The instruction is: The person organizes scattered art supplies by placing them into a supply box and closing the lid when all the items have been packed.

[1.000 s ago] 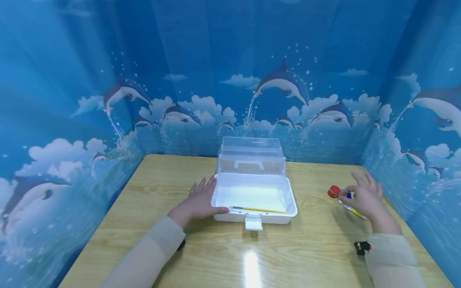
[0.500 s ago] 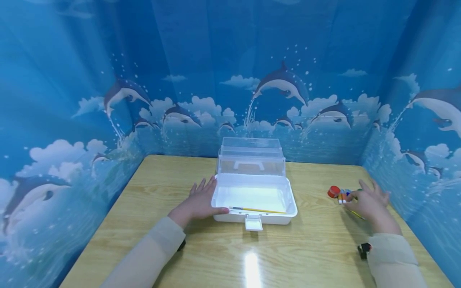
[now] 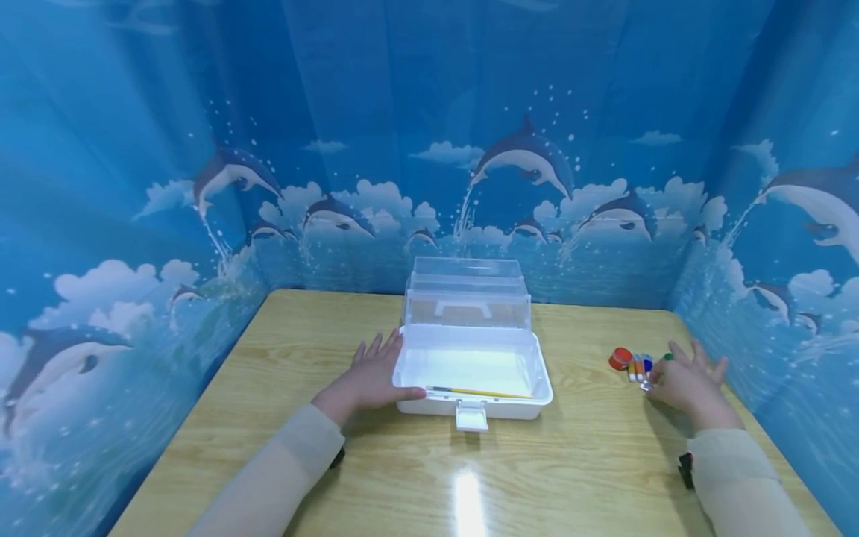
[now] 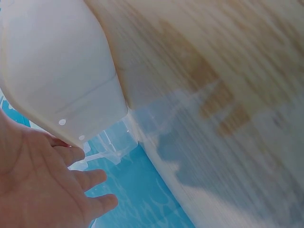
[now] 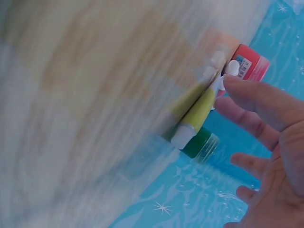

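My left hand [image 3: 367, 377] lies against the left side of a white plastic storage box [image 3: 475, 409], fingers straight, thumb on its front left corner. The box's clear lid [image 3: 470, 287] is tipped back. A thin yellow-handled paintbrush [image 3: 483, 392] lies inside along the front wall. At the right, my right hand [image 3: 691, 388] pinches one end of a yellow paint tube [image 5: 199, 111] between thumb and index finger; the other fingers are spread. The tube lies low at the table and is mostly hidden by the hand in the head view.
Left of the right hand stand a red jar [image 3: 620, 359] and several small paint tubes [image 3: 639, 367]. A green jar [image 5: 198, 143] sits behind the yellow tube. The box's front latch [image 3: 472, 416] hangs open. A dolphin-print curtain [image 3: 376, 149] surrounds the wooden table [image 3: 537, 477].
My right hand has lowered and shifted slightly right, closing in on the yellow paint tube. More of the small tubes now show beside it. My left hand has stayed on the box.
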The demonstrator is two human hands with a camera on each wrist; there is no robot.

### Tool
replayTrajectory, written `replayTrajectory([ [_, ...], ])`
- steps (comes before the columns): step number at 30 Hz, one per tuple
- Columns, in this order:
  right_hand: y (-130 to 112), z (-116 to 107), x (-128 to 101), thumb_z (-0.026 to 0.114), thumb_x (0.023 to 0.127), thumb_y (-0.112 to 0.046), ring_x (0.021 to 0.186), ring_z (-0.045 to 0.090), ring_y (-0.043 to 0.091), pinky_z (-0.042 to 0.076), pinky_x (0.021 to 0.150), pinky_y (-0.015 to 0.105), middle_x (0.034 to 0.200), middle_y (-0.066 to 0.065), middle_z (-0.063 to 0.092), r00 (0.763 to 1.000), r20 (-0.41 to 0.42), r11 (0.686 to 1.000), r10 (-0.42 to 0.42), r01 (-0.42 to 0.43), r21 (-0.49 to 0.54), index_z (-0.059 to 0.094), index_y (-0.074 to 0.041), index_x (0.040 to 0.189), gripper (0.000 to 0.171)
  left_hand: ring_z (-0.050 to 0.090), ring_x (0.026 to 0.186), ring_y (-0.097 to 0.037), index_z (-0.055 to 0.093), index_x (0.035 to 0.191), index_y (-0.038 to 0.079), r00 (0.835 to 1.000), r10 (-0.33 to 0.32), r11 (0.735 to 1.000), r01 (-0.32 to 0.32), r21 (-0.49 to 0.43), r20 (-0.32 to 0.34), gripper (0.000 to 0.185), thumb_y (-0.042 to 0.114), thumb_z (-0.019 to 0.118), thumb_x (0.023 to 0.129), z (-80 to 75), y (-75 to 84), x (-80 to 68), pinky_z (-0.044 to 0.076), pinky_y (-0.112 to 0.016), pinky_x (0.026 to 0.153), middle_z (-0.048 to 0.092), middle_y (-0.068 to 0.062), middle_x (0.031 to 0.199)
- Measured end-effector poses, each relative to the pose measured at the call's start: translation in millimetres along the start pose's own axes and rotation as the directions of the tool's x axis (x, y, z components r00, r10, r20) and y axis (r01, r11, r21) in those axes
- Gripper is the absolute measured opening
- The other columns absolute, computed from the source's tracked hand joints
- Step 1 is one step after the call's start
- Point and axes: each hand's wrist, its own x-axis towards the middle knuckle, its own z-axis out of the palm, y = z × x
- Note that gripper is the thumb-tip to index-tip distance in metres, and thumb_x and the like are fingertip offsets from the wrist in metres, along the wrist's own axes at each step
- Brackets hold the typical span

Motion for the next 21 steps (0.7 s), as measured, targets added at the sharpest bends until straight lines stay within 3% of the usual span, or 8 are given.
replayTrajectory([
  [8, 2.9, -0.2, 3.1, 0.078, 0.076, -0.016, 0.134, -0.021, 0.067, -0.023, 0.092, 0.082, 0.146, 0.049, 0.013, 0.997, 0.055, 0.998, 0.06, -0.058, -0.033, 0.066, -0.017, 0.07, 0.014, -0.003, 0.153, -0.037, 0.002, 0.161, 0.011, 1.0, 0.002, 1.0, -0.002, 0.0, -0.008, 0.123, 0.081, 0.06, 0.078, 1.7, -1.6, 0.3, -0.007, -0.056, 0.12, 0.0, -0.007, 0.168],
  [21, -8.1, -2.1, 6.3, 0.077, 0.077, -0.02, 0.136, -0.016, 0.065, -0.026, 0.089, 0.081, 0.148, 0.046, 0.016, 0.991, 0.115, 0.996, 0.068, -0.061, -0.065, 0.067, -0.014, 0.07, 0.013, -0.004, 0.153, -0.036, 0.001, 0.161, 0.011, 1.0, 0.007, 1.0, -0.007, -0.001, 0.0, 0.122, 0.08, 0.06, 0.079, 1.3, -1.7, 0.3, -0.007, -0.055, 0.12, -0.003, -0.004, 0.167],
])
